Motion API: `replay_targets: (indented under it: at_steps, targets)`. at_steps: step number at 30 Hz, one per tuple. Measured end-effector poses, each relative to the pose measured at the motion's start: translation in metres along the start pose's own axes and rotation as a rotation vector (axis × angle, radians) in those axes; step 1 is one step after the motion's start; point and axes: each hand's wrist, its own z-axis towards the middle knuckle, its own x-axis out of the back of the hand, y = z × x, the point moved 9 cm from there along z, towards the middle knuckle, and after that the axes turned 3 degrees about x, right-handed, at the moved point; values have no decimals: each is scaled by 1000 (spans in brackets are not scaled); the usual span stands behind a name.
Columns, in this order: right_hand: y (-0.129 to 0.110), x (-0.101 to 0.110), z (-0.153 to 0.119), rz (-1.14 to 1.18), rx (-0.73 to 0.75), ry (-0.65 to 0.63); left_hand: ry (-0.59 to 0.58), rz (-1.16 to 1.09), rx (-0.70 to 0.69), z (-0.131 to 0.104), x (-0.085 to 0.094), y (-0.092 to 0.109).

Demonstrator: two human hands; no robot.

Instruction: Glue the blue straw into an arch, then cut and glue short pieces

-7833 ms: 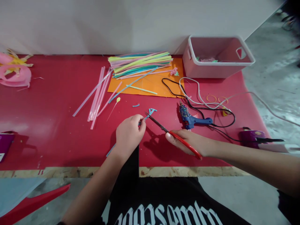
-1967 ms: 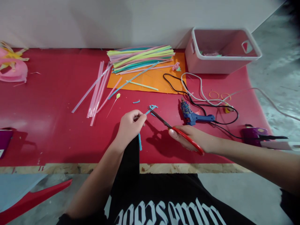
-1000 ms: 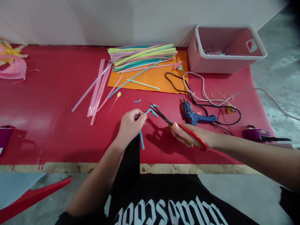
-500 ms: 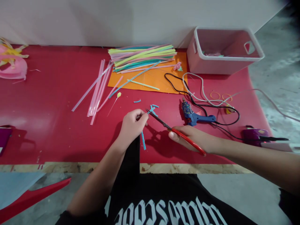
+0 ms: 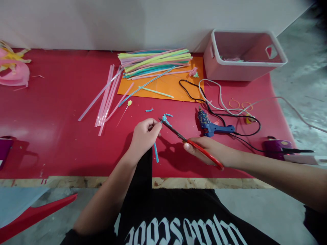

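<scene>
My left hand point(image 5: 146, 136) pinches a thin blue straw point(image 5: 156, 153). One length hangs below the fingers and the other end reaches the scissor tips. In my right hand point(image 5: 204, 149) are red-handled scissors point(image 5: 180, 135), their narrow dark blades closed or nearly so at the straw's end, just beside the left fingertips. Short cut blue pieces point(image 5: 166, 119) lie bunched on the red table right behind the blade tips. Another blue snippet point(image 5: 149, 110) rests a little to the left. A yellow-tipped thin stick point(image 5: 129, 103) lies farther left.
Behind my hands, a pile of coloured straws point(image 5: 155, 63) lies on an orange sheet point(image 5: 163, 89); pink straws point(image 5: 108, 98) spread leftward. To the right are a blue glue gun point(image 5: 211, 128), tangled cords point(image 5: 221, 97) and a pink bin point(image 5: 232, 71). A purple device point(image 5: 277, 149) sits near the right edge.
The blue bit that stuck out past the blades no longer does; it now appears crumpled together with the cut pieces by the tips. Both hands have hardly moved.
</scene>
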Motion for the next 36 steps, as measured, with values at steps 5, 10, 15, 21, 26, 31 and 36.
replay_targets:
  at_steps: [5,10,15,21,26,31,36]
  targets:
    - [-3,-2,-1,35,6,-2,6,0,-7,1,0,2]
    - [-4,-5,-2,69,21,-14,16,-5,-17,1,0,6]
    - [-2,-6,-2,67,33,-4,10,-13,-24,0,-2,7]
    - [2,-8,1,87,20,-24,5,-15,-23,0,-3,5]
    - [4,-8,1,83,4,-10,-5,-11,-29,1,-4,4]
    - [8,-8,1,66,-28,5,-14,-11,-25,-1,-5,3]
    - [16,0,1,38,-64,60,0,2,-17,-5,-2,2]
